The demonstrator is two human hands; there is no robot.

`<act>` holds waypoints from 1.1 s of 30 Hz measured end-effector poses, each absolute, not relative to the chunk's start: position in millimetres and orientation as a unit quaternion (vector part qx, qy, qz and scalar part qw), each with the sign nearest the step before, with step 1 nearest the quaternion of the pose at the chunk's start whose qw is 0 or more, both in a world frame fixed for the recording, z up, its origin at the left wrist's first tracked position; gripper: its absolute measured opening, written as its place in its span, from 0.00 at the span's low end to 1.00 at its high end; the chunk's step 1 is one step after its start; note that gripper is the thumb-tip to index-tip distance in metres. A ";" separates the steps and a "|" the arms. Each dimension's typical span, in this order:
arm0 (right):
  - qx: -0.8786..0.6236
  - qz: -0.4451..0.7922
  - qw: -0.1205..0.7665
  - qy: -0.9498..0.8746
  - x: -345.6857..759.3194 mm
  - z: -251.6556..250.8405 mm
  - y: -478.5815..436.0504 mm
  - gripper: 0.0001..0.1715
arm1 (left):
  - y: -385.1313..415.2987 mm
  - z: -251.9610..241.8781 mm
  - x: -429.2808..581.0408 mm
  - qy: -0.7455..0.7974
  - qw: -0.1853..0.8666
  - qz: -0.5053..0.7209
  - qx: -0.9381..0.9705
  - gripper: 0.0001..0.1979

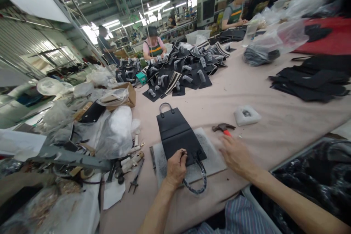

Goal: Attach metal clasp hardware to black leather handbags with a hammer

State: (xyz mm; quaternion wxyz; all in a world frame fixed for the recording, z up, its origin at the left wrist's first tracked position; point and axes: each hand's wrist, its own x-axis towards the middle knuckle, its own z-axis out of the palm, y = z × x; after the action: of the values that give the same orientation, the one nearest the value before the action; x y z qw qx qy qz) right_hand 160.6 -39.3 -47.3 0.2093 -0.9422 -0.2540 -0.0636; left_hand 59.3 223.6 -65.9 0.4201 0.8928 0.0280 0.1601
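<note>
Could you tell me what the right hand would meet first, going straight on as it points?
The right hand would probably meet the red-handled hammer first, just past its fingertips, though depth is unclear.

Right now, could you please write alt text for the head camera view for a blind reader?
A person's left hand pins a black leather bag panel with looped handles on a grey mat, while the right hand rests near a red-handled hammer.

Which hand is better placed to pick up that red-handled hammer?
Probably the right hand: its fingertips lie right by the red-handled hammer, and it holds nothing. The left hand is farther off and busy pinching the edge of the black handbag.
</note>
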 end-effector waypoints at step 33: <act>-0.882 -0.101 0.316 -0.335 127.1 -88.0 35.5 0.35 | 270.1 -44.2 2.3 0.341 0.031 0.178 0.923 0.13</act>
State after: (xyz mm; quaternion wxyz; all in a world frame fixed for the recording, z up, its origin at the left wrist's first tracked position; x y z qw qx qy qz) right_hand 127.1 35.5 -88.0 0.3160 -0.8817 -0.3355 -0.1014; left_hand 2.3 270.1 -44.2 0.0305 0.9228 0.3406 0.1775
